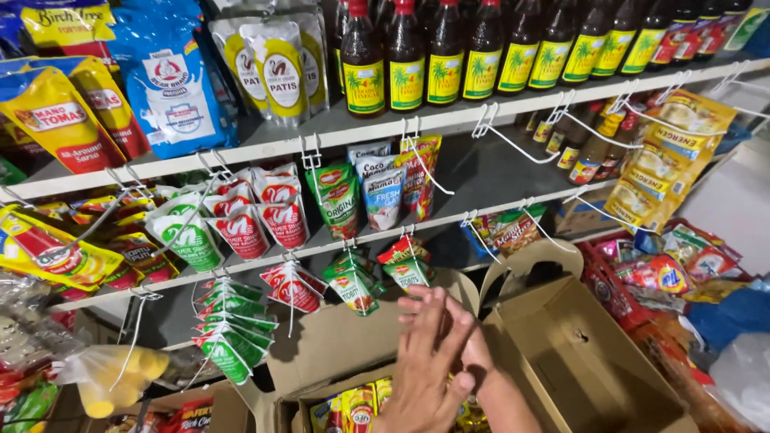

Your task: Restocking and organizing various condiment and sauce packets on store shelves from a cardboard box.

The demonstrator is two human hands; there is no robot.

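- Above and beyond the hands, the shelf unit (337, 132) is standing with three tiers showing. I am counting at least eight dark bottles with yellow labels (405, 56) on the top tier. More red-labelled ones are running off to the far right, too crowded to count.
- Directly under the hands, a cardboard carton (337, 345) is lying open. A second open carton (577, 361) is sitting just to the right of them, so there are two cartons.
- Up and to the left of the hands, strips of green-and-white sachets (233, 329) are hanging from wire hooks. They are overlapping too much for an exact count.
- The left hand (421, 377) is lying flat and spread, fingers pointing up, holding nothing, and covering most of the right hand (449, 321).
- The right hand is reaching in from the lower right with its fingers pointing left. I cannot tell whether it is gripping anything, since the left hand is hiding its palm.
- Just left of and below the left hand, three colourful packets (357, 409) are standing upright in the near carton.
- As I judge it, a raised hand could be catching the small sachets (405, 269) dangling just above the fingertips and pulling them off their hook. The upright flap between the cartons could also be snagging a wrist.
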